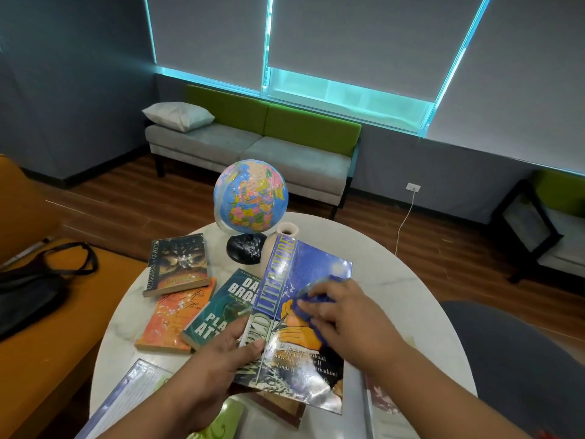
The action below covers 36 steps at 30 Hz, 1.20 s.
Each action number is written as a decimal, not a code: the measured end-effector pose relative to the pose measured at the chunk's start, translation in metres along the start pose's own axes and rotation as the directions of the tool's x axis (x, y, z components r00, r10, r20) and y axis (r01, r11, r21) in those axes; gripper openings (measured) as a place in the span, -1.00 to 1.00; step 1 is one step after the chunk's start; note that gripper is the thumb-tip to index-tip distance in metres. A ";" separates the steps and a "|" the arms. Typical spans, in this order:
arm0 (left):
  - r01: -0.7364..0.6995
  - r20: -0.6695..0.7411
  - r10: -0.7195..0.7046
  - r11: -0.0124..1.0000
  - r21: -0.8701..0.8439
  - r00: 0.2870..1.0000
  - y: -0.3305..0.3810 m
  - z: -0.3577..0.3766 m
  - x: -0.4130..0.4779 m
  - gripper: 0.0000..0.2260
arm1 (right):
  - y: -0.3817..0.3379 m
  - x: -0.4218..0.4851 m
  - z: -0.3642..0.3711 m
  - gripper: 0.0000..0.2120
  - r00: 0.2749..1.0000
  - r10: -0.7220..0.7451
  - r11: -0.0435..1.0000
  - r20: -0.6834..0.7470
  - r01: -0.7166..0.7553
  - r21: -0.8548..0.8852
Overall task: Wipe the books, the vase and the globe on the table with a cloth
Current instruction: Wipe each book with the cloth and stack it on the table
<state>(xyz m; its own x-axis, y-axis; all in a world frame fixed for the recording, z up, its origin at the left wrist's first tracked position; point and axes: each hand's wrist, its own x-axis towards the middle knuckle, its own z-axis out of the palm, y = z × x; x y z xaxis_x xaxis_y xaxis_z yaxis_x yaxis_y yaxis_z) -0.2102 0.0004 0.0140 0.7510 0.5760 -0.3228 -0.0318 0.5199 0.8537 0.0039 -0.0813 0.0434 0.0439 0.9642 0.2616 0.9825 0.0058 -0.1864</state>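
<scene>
Held over the surface's (395, 280) near edge, the large blue book (319, 264) is gripped at its spine by the left hand (218, 353); a blue cloth (318, 298) is clutched against its cover by the right hand (345, 315). The globe (250, 198) and vase (287, 231) are set by the far edge.

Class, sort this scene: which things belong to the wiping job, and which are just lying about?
Job: blue cloth under the right hand, World Literature book held by the left hand, Guardians of Ga'Hoole book, orange book, Dan Brown book, globe, vase.
Lying about: black bag, pillow, sofa.
</scene>
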 end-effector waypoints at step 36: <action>-0.056 0.093 0.050 0.996 0.069 0.994 0.000 -0.004 0.003 -0.57 | -0.029 -0.002 0.001 -0.68 0.984 -0.173 0.983 -0.043 0.170 -0.067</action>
<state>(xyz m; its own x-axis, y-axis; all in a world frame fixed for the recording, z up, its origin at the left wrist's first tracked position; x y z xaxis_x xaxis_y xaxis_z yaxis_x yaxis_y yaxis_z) -0.2109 0.0047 0.0115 0.8067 0.5399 -0.2403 -0.0287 0.4420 0.8966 -0.0254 -0.0834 0.0469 -0.1190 0.9364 0.3302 0.9855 0.1519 -0.0757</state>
